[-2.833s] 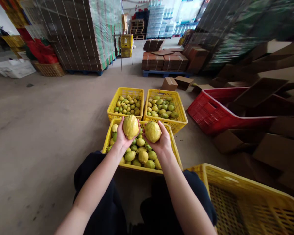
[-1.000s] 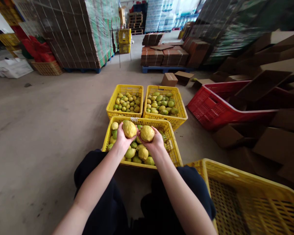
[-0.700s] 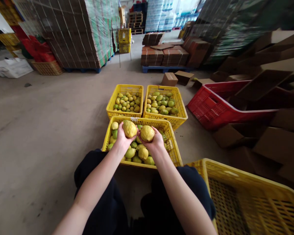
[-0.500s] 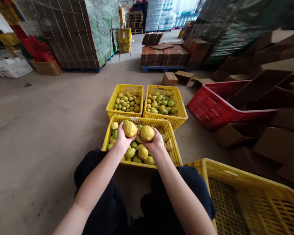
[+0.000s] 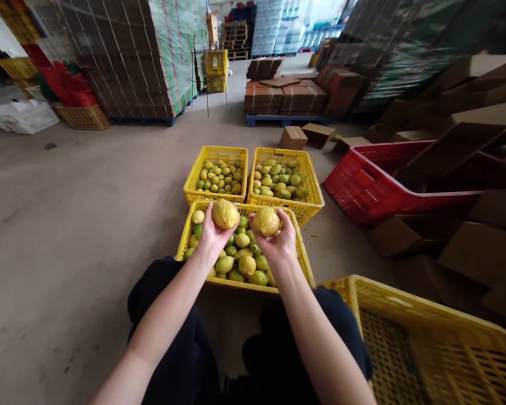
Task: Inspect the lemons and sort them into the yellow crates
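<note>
My left hand [image 5: 213, 237] is closed around a bumpy yellow lemon [image 5: 225, 214], with the thumb side up. A second, paler yellow lemon [image 5: 266, 221] rests in my right hand [image 5: 282, 242], the fingers curled round its far side. Both hands are over the near yellow crate [image 5: 185, 232], apart from each other. Several green and yellow lemons [image 5: 247, 265] fill that crate; my hands and forearms hide part of them.
Behind stand two more yellow crates of smaller fruit, the left crate [image 5: 188, 183] and the right crate [image 5: 316, 199]. A large yellow crate [image 5: 405, 298] is at my lower right. Farther right are a red crate [image 5: 349, 197] and cardboard boxes [image 5: 484, 247].
My right hand has moved to the right with its lemon, opening a gap between the two hands. The left hand and its lemon have risen slightly.
</note>
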A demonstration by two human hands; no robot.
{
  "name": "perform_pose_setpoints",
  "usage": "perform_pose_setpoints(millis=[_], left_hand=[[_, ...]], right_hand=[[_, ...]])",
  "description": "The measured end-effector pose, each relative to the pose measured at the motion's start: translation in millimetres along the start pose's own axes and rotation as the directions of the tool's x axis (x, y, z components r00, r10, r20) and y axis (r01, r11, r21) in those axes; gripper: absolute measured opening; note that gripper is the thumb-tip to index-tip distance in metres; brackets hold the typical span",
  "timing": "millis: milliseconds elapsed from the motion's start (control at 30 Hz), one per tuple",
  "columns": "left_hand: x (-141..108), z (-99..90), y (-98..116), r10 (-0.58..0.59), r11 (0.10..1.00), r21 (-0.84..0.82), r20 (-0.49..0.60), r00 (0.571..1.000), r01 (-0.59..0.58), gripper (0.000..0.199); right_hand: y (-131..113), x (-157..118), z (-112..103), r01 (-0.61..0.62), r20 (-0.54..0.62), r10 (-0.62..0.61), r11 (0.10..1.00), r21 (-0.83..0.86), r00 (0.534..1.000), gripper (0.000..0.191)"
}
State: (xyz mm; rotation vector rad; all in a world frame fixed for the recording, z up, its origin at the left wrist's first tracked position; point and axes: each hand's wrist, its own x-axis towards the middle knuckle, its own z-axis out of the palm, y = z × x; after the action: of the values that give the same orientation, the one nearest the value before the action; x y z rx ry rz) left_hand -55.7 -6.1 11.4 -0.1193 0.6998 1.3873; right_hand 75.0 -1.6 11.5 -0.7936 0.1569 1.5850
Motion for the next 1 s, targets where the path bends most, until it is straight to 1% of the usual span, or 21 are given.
perform_pose_setpoints(millis=[100, 233, 300, 367, 400, 467, 533, 567, 600, 633, 700, 767, 833, 900, 933, 1000], left_hand=[[-3, 2.2, 2, 0.04, 0.999, -0.033, 0.037, 0.999, -0.039, 0.029], [-5, 0.3, 3, 0.001, 0.997, -0.071, 0.071, 0.997, 0.005, 0.038], [-5, -1.1, 3, -0.018, 0.999, -0.027, 0.096, 0.995, 0.02, 0.04], [-4, -2.2, 3, -0.028, 0.998, 0.066, 0.134, 0.991, 0.019, 0.041], [-4, -2.6, 3, -0.023, 0.992, 0.123, 0.157, 0.987, 0.004, 0.04], [-4, -3.8, 3, 0.016, 0.97, 0.232, 0.218, 0.976, -0.068, 0.037], [-5, -5.4, 3, 0.075, 0.933, 0.314, 0.307, 0.949, -0.175, 0.039], [-6, -6.3, 3, 0.107, 0.909, 0.343, 0.353, 0.93, -0.235, 0.041], [-7, -7.0, 2, 0.143, 0.883, 0.364, 0.393, 0.908, -0.297, 0.043], [-8, -7.6, 2, 0.184, 0.854, 0.377, 0.425, 0.886, -0.358, 0.045], [-11, -8.0, 1, 0.279, 0.795, 0.382, 0.46, 0.843, -0.472, 0.054], [-14, -7.6, 1, 0.356, 0.739, 0.382, 0.478, 0.803, -0.555, 0.065], [-18, -6.8, 1, 0.389, 0.697, 0.389, 0.501, 0.773, -0.603, 0.068], [-21, -5.8, 2, 0.39, 0.677, 0.397, 0.521, 0.759, -0.62, 0.067], [-22, -5.3, 3, 0.39, 0.674, 0.398, 0.525, 0.757, -0.623, 0.066], [-25, -4.3, 3, 0.387, 0.667, 0.402, 0.532, 0.753, -0.627, 0.065]], right_hand=[[-8, -6, 2, -0.045, 0.037, 0.045, 0.999, 0.0, 0.998, 0.012], [-10, -12, 3, -0.078, 0.065, 0.083, 0.994, -0.076, 0.994, 0.011], [-9, -13, 2, -0.088, 0.097, 0.1, 0.989, -0.115, 0.99, 0.009], [-8, -12, 1, -0.072, 0.138, 0.094, 0.985, -0.156, 0.986, 0.005], [-7, -11, 1, -0.052, 0.15, 0.08, 0.982, -0.18, 0.985, 0.008], [-6, -9, -1, 0.0, 0.162, 0.039, 0.972, -0.235, 0.986, 0.015], [-4, -6, -3, 0.083, 0.193, -0.027, 0.954, -0.288, 0.981, 0.017], [-4, -5, -3, 0.152, 0.229, -0.082, 0.939, -0.308, 0.97, 0.017], [-3, -5, -4, 0.246, 0.275, -0.159, 0.915, -0.32, 0.948, 0.019], [-2, -5, -5, 0.351, 0.324, -0.246, 0.878, -0.324, 0.914, 0.024], [-3, -8, -7, 0.535, 0.399, -0.402, 0.784, -0.315, 0.824, 0.038], [-4, -11, -8, 0.649, 0.442, -0.497, 0.691, -0.318, 0.747, 0.052], [-5, -16, -8, 0.725, 0.489, -0.545, 0.597, -0.344, 0.681, 0.058], [-5, -20, -8, 0.777, 0.545, -0.555, 0.495, -0.39, 0.628, 0.058], [-5, -22, -7, 0.792, 0.57, -0.55, 0.452, -0.411, 0.61, 0.058], [-3, -25, -7, 0.806, 0.608, -0.53, 0.397, -0.438, 0.591, 0.057]])
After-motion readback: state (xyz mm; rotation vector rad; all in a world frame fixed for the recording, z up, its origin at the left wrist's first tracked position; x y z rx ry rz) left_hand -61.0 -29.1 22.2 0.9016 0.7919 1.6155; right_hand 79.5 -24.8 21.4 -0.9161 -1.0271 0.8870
